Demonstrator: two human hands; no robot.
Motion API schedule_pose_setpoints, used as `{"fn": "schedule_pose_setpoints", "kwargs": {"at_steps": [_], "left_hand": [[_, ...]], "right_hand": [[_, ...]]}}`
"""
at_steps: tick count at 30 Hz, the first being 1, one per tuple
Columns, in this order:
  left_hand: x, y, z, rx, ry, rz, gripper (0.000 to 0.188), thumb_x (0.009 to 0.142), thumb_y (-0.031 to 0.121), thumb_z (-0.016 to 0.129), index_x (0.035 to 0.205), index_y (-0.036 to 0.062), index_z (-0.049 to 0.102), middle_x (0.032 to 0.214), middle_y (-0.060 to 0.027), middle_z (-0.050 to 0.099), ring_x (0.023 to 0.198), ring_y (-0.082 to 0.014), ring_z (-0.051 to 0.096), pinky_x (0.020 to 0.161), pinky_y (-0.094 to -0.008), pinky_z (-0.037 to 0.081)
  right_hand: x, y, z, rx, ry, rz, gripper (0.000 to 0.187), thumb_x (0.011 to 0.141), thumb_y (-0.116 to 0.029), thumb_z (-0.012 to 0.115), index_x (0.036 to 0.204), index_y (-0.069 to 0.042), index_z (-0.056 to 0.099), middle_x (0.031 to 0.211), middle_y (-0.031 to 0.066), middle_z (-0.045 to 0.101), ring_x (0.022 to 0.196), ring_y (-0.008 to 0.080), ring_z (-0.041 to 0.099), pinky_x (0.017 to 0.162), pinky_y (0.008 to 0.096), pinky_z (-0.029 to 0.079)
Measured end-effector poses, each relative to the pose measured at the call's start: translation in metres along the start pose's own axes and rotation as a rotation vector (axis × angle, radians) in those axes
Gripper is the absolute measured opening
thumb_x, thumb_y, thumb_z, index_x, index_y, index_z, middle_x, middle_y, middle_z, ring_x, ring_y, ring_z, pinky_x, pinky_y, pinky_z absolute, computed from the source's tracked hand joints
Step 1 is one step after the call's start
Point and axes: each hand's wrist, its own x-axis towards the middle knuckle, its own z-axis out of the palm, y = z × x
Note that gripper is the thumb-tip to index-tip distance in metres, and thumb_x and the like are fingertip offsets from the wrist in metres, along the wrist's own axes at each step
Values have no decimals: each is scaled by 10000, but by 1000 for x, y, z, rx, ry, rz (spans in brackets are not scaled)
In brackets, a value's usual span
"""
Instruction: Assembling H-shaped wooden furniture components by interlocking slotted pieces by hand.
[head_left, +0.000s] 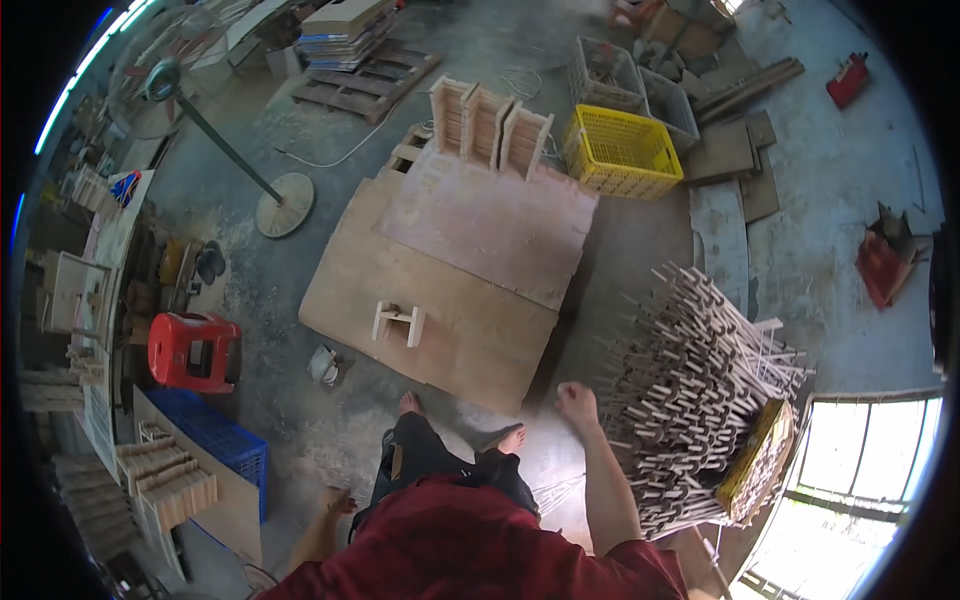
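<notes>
My right hand (577,405) is raised beside the right edge of the cardboard, its fingers curled in. Whether anything small sits in them I cannot make out. Low beside my leg hangs my left hand (338,499), fingers loosely apart and nothing visible in them. In front of me a brown cardboard sheet (460,345) covers a low platform. A small H-shaped wooden piece (398,325) lies on it. At the platform's far end stand several slatted wooden panels (490,125). Right of my right hand is a big pile of thin wooden sticks (680,410).
A yellow crate (622,150) stands beyond the platform's far right corner. To the left are a red stool (193,352), a blue crate (215,435) and a standing fan's base (285,205). A wooden pallet (365,80) lies at the back. Stacked wooden parts (168,475) sit lower left.
</notes>
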Motion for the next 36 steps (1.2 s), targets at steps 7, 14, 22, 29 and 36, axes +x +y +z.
{"fn": "schedule_pose_setpoints", "kwargs": {"at_steps": [7, 14, 22, 29, 36], "left_hand": [[15, 5, 49, -309, -218, -25, 398, 993, 251, 648, 1242, -49, 567, 985, -199, 744, 760, -306, 755, 638, -414, 617], [-18, 153, 47, -448, 42, 341, 311, 981, 212, 638, 1114, -66, 599, 897, -189, 717, 764, -278, 742, 651, -352, 614], [-64, 93, 140, -619, -72, 39, 425, 1013, 265, 606, 1326, -13, 530, 946, -164, 727, 811, -299, 730, 680, -379, 603], [-225, 200, 225, -599, 257, -65, 360, 973, 282, 637, 1237, 40, 613, 932, -132, 738, 803, -262, 734, 654, -363, 600], [-278, 348, 180, -26, 282, -125, 291, 926, 303, 674, 1133, 102, 710, 916, -94, 750, 794, -219, 740, 625, -345, 597]], "right_hand": [[59, -21, -25, 180, -95, 191, 347, 1000, -298, 621, 1146, 7, 701, 923, 106, 748, 738, 184, 748, 608, 307, 577], [126, -7, -78, 114, -69, 291, 355, 1025, -322, 597, 1109, 14, 673, 887, 80, 682, 719, 178, 710, 598, 306, 553], [339, 15, -170, -54, 114, 163, 596, 1054, -477, 427, 970, 47, 698, 841, 203, 716, 778, 335, 717, 769, 450, 546], [402, 2, -167, 901, -408, 147, 437, 1076, -378, 510, 1295, -20, 631, 1181, 149, 685, 963, 271, 685, 784, 390, 565], [430, 54, -135, 386, -265, 346, 634, 1024, -583, 473, 1038, 24, 658, 882, 167, 706, 674, 297, 682, 504, 396, 506]]}}
